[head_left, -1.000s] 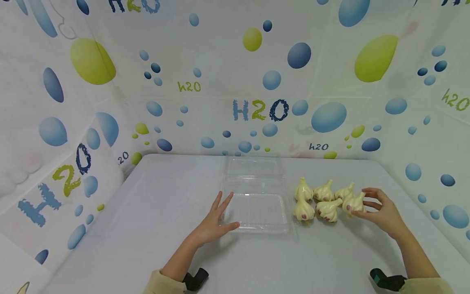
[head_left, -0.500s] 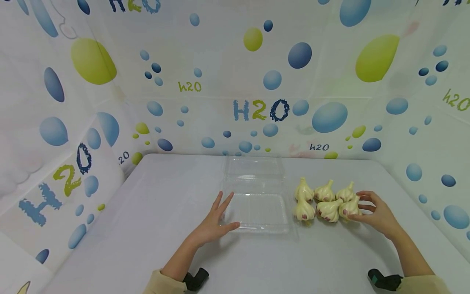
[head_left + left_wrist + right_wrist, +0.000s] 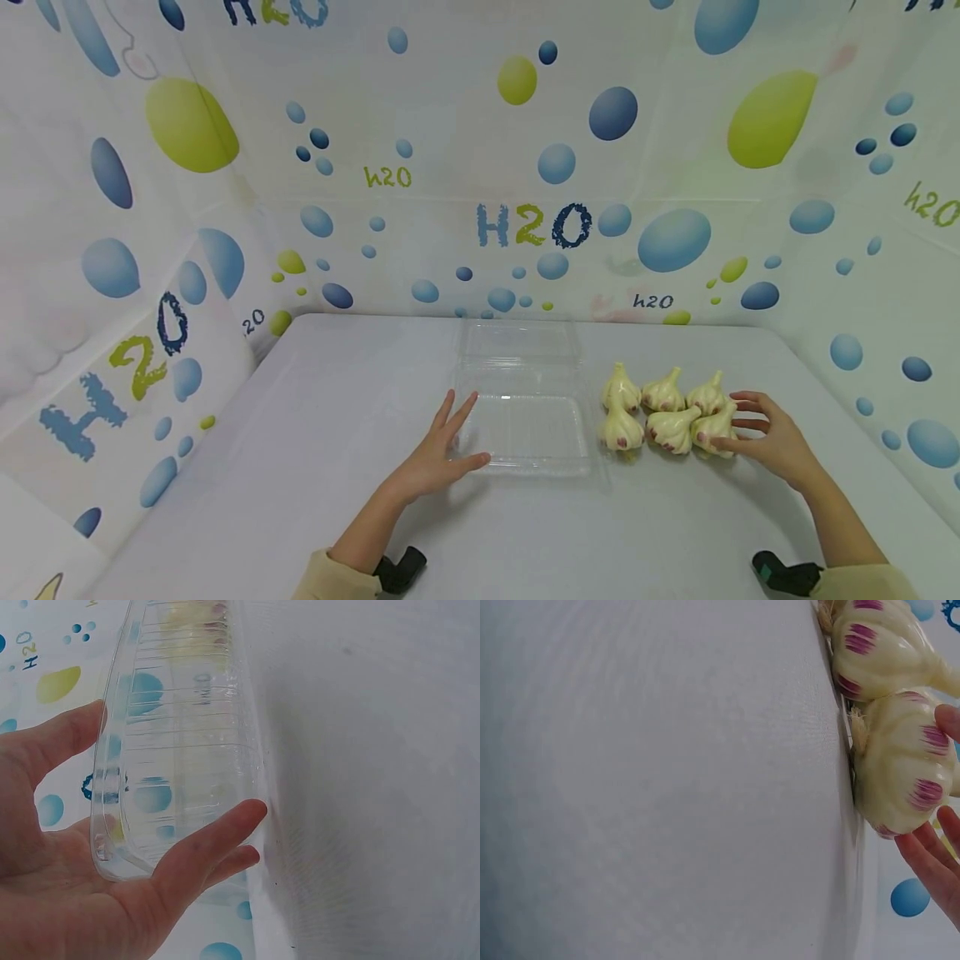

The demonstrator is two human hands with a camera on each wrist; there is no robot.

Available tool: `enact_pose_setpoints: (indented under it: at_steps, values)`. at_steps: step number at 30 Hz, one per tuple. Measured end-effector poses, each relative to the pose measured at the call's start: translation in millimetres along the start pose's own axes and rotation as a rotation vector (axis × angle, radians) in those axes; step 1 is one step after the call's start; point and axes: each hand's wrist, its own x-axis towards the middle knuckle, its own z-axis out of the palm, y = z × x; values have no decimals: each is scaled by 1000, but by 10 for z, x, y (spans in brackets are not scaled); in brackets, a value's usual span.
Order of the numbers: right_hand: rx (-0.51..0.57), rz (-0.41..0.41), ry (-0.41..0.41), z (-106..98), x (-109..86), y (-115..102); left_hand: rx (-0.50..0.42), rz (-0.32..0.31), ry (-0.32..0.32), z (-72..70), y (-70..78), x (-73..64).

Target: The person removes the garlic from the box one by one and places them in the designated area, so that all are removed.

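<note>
My right hand has its thumb and fingers about the front right garlic bulb, a cream bulb with purple streaks. In the right wrist view the thumb lies against one side of this garlic bulb, and a fingertip meets the opposite side. Several more garlic bulbs sit close together in two rows to its left. A clear plastic clamshell container lies with its lid folded back. My left hand, fingers spread and fairly straight, rests at the container's left front corner.
The container's clear lid lies towards the back of the white table. Behind the table hangs a patterned curtain with blue and green dots. A black wrist mount is on the right forearm, another on the left.
My right hand has shifted left with the garlic bulb, bringing it beside the neighbouring bulb in the front row. My left hand and the container have stayed put.
</note>
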Motion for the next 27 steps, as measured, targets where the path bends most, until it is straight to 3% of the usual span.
enact_pose_setpoints:
  at_steps: [11,18,19,21,23,27]
  values:
    - [-14,-21,44,-17,-21,1,16,-5,3,-13,35,-1]
    - [-116,-27,126,-11,157,797,64,-16,13,-62,36,-6]
    - [-135,-23,135,-19,164,795,86,-10,22,-90,28,-6]
    - [-173,-17,142,-48,152,644,166,9,53,-180,35,-14]
    - [-221,-50,151,-87,113,327,284,57,101,-312,80,-10]
    - [-317,-223,161,-142,119,-429,582,192,182,-631,324,69]
